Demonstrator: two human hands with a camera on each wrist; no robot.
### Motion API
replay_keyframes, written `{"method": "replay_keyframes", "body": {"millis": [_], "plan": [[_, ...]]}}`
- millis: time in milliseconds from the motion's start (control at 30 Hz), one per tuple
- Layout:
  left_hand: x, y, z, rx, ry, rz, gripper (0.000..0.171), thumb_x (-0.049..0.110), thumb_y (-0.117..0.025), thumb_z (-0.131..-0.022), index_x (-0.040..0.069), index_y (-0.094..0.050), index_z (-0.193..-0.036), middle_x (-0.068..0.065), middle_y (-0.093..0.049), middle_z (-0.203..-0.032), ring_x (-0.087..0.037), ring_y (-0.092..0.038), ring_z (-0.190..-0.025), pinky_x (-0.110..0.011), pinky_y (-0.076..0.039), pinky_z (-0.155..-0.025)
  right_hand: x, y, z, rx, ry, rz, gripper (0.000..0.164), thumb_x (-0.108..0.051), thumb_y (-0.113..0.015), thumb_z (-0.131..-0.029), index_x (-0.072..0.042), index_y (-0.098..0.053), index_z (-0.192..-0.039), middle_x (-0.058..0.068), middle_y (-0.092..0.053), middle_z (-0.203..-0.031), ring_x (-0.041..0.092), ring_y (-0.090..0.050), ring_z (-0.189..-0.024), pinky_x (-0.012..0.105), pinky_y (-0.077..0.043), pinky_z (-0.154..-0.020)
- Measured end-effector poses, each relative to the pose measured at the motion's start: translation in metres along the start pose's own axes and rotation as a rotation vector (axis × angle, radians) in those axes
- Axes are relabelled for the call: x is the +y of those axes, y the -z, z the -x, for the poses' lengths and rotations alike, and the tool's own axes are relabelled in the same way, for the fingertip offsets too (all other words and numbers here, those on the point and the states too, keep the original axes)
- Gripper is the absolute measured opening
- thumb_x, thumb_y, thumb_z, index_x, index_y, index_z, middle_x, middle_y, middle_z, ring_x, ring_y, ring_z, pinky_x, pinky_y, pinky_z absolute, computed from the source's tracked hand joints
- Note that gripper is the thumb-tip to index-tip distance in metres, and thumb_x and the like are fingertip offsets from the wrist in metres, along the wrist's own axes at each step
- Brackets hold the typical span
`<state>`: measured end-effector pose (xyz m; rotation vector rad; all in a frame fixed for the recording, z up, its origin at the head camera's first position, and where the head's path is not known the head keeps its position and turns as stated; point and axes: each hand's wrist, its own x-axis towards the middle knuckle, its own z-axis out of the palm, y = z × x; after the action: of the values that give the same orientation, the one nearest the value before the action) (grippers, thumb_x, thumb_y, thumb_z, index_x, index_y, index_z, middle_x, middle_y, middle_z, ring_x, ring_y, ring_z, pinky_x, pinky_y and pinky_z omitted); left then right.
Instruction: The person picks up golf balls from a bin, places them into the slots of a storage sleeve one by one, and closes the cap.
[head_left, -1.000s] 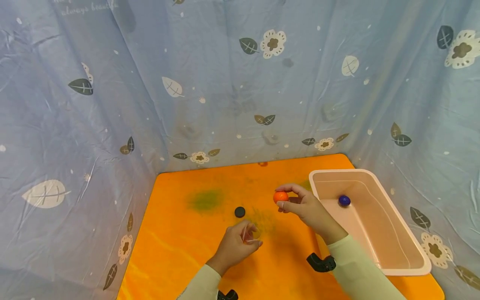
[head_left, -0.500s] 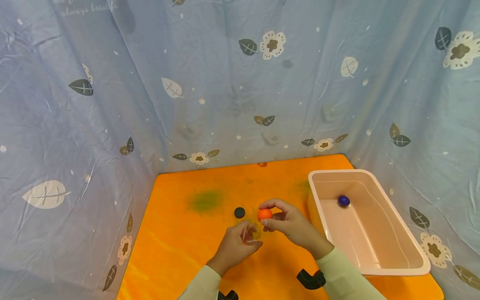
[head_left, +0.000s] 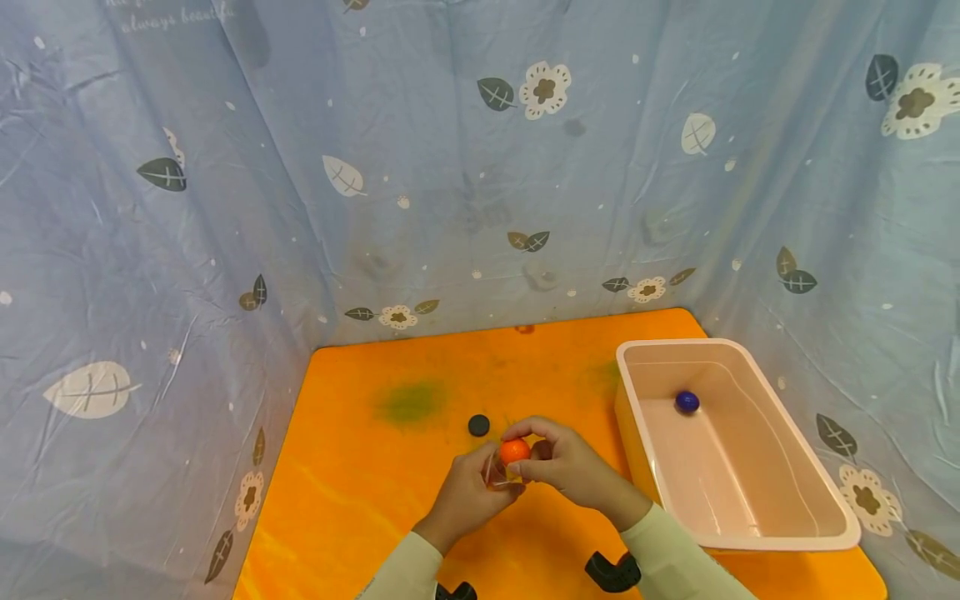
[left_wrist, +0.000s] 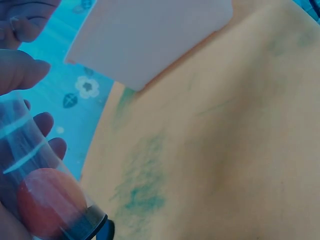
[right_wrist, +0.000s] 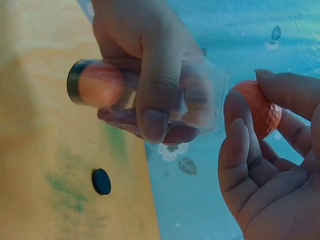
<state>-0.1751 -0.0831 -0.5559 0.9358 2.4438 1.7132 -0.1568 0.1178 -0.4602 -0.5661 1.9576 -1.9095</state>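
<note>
My left hand (head_left: pixel 467 500) grips a clear plastic tube (right_wrist: pixel 212 95), its fingers wrapped around the middle. A black cap (right_wrist: pixel 74 82) closes the tube's lower end, and one orange ball (left_wrist: pixel 51 202) sits inside against it. Between thumb and fingertips, my right hand (head_left: pixel 581 467) pinches a second orange ball, a dimpled golf ball (right_wrist: pixel 269 112). That ball is right at the tube's open, uncapped mouth. On the orange table (head_left: pixel 360 500), just beyond the left hand, lies a loose black cap (head_left: pixel 478 426).
A pale pink plastic bin (head_left: pixel 716 475) stands at the table's right side, with a dark blue ball (head_left: pixel 687 402) lying on its floor. Blue patterned curtains (head_left: pixel 450 183) enclose the table at the back and both sides. Green smudges (head_left: pixel 411 402) mark the tabletop.
My right hand has brought the orange golf ball left and down from near the bin to the tube's mouth. The left hand with the tube has stayed in place.
</note>
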Motion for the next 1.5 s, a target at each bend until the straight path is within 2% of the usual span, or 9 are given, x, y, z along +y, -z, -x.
{"method": "replay_keyframes", "body": {"millis": [133,267,433,600,900,1000,1167,1333,1500], "plan": [[-0.001,0.000,0.000,0.009,-0.004,-0.037,0.031,0.027,-0.075,-0.084,0.032,-0.058,-0.110,0.013,-0.064,-0.083,-0.006,-0.063,-0.070,-0.027,-0.054,-0.068,-0.008,-0.003,0.002,-0.002,0.003,0.053,0.033,-0.005,-0.066,-0.090,-0.002,-0.056,-0.122,0.019,-0.058,-0.115,0.033,-0.057,-0.077,0.034,-0.050,-0.069],[-0.002,0.000,-0.001,0.014,-0.021,-0.055,0.031,0.028,-0.075,-0.084,0.030,-0.058,-0.110,0.013,-0.065,-0.088,-0.005,-0.064,-0.073,-0.027,-0.053,-0.066,0.000,-0.002,0.001,-0.008,0.026,0.079,0.032,-0.005,-0.064,-0.092,-0.003,-0.056,-0.123,0.016,-0.058,-0.114,0.023,-0.053,-0.070,0.031,-0.049,-0.066],[-0.002,0.000,-0.001,0.015,-0.012,-0.054,0.031,0.027,-0.075,-0.083,0.029,-0.058,-0.109,0.012,-0.065,-0.089,-0.006,-0.063,-0.070,-0.026,-0.053,-0.061,0.017,0.002,-0.002,-0.005,0.034,0.116,0.031,-0.013,-0.065,-0.093,-0.010,-0.057,-0.123,0.012,-0.059,-0.109,0.030,-0.057,-0.072,0.035,-0.051,-0.066],[0.000,0.000,0.000,0.008,0.019,-0.051,0.029,0.029,-0.077,-0.082,0.028,-0.056,-0.103,0.007,-0.062,-0.084,-0.008,-0.060,-0.064,-0.026,-0.052,-0.056,0.020,0.006,-0.001,-0.005,0.032,0.133,0.032,-0.021,-0.064,-0.094,-0.015,-0.057,-0.125,0.012,-0.063,-0.097,0.031,-0.060,-0.075,0.040,-0.053,-0.067],[0.003,0.001,0.000,0.016,0.031,-0.100,0.030,0.032,-0.078,-0.081,0.022,-0.056,-0.099,0.008,-0.057,-0.075,-0.008,-0.053,-0.058,-0.026,-0.048,-0.052,0.016,0.012,-0.002,-0.003,0.057,0.129,0.032,-0.019,-0.062,-0.095,-0.009,-0.057,-0.125,0.015,-0.058,-0.116,0.031,-0.060,-0.081,0.039,-0.053,-0.070],[0.005,0.000,0.003,0.004,0.072,-0.067,0.030,0.031,-0.078,-0.081,0.022,-0.057,-0.100,0.006,-0.060,-0.083,-0.010,-0.057,-0.065,-0.028,-0.051,-0.057,0.011,0.015,0.000,0.027,0.042,0.136,0.028,-0.018,-0.063,-0.095,-0.012,-0.058,-0.122,0.010,-0.058,-0.120,0.032,-0.059,-0.084,0.038,-0.052,-0.072],[0.005,-0.001,0.003,0.010,0.086,-0.039,0.031,0.029,-0.080,-0.079,0.023,-0.059,-0.100,0.003,-0.060,-0.086,-0.010,-0.060,-0.068,-0.028,-0.053,-0.059,-0.003,0.026,0.000,0.107,0.044,0.183,0.024,-0.017,-0.063,-0.095,-0.014,-0.060,-0.118,0.004,-0.057,-0.120,0.034,-0.058,-0.086,0.036,-0.051,-0.076],[0.003,-0.003,0.002,-0.015,0.127,-0.018,0.031,0.031,-0.079,-0.080,0.021,-0.060,-0.103,0.003,-0.060,-0.090,-0.011,-0.062,-0.073,-0.027,-0.054,-0.063,-0.007,0.045,0.002,0.167,0.058,0.223,0.024,-0.024,-0.062,-0.095,-0.018,-0.060,-0.118,0.001,-0.057,-0.121,0.030,-0.059,-0.094,0.038,-0.050,-0.081],[0.004,-0.003,0.002,-0.016,0.132,-0.011,0.031,0.030,-0.079,-0.081,0.024,-0.060,-0.104,0.004,-0.060,-0.090,-0.010,-0.063,-0.075,-0.026,-0.054,-0.065,-0.013,0.066,0.003,0.245,0.047,0.291,0.028,-0.035,-0.064,-0.092,-0.023,-0.061,-0.118,-0.002,-0.059,-0.120,0.027,-0.059,-0.093,0.042,-0.049,-0.079]]}}
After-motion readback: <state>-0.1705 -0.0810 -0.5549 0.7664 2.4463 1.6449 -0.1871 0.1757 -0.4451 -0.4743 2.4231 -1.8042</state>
